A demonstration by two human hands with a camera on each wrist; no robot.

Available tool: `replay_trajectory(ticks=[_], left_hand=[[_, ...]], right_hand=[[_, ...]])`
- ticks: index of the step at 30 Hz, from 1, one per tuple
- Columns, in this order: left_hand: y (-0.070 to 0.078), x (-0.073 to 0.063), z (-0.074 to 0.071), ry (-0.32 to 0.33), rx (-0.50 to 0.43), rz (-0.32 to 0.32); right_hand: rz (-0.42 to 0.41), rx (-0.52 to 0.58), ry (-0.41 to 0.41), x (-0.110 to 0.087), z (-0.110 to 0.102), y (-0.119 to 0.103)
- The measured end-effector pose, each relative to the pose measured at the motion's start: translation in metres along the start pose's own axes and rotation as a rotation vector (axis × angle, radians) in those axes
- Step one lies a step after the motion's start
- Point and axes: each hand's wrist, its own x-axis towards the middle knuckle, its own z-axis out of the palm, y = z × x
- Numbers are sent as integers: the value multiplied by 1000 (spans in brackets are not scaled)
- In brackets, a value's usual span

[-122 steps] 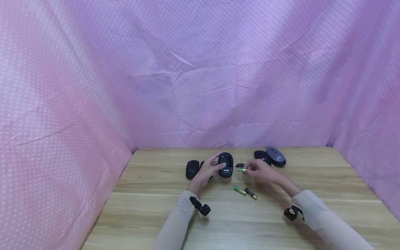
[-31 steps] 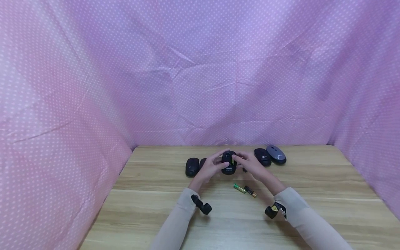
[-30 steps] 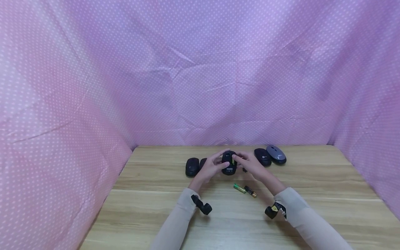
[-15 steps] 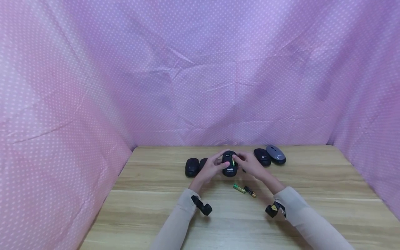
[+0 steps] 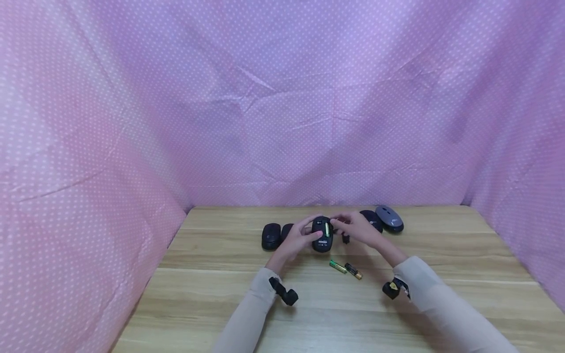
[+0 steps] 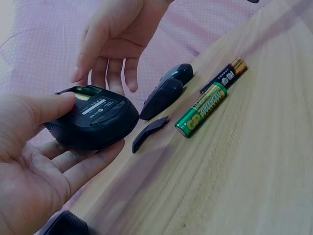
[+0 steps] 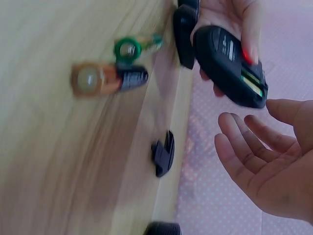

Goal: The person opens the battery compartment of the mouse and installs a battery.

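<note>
In the head view my left hand (image 5: 293, 242) holds a black computer mouse (image 5: 322, 246) upside down above the table, thumb on its underside and fingers beneath. A green-and-gold battery (image 5: 327, 229) lies in the mouse's uncovered battery slot. My right hand (image 5: 358, 230) is by the mouse's right end, holding nothing; in the right wrist view its fingers spread loosely, and whether the thumb (image 7: 283, 111) touches the mouse cannot be told. The black battery cover (image 6: 149, 133) lies on the table. Nearer to me rest a green battery (image 6: 201, 110) and a black-and-copper battery (image 6: 226, 76).
Two black mice, one at the left (image 5: 271, 237) and another (image 5: 286, 229) partly behind my left hand, sit on the wooden table (image 5: 212, 279). A dark mouse (image 5: 372, 220) and a grey mouse (image 5: 389, 218) touch at the back right. Pink dotted cloth (image 5: 282, 122) surrounds the table.
My right hand brought the green battery from the right into the mouse's slot, let it go, and has drawn slightly back to the right. My left hand still holds the mouse.
</note>
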Motion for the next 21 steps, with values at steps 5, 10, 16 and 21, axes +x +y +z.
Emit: replay_trajectory(ticks=[5,10,16,21], left_hand=[[-1,-3,-3,23,-7,-22],[-2,-6,-5,30,-15,-36],[-4,-7,-7,32,-6,-42],[-4,-7,-7,29,-2,-41]], right_hand=[[-16,-147,19,3,-7,7],[-32,-235,14,4,-10,15],[-29,-290,-24,3,-9,22],[-38,-319,-64,3,-7,27]])
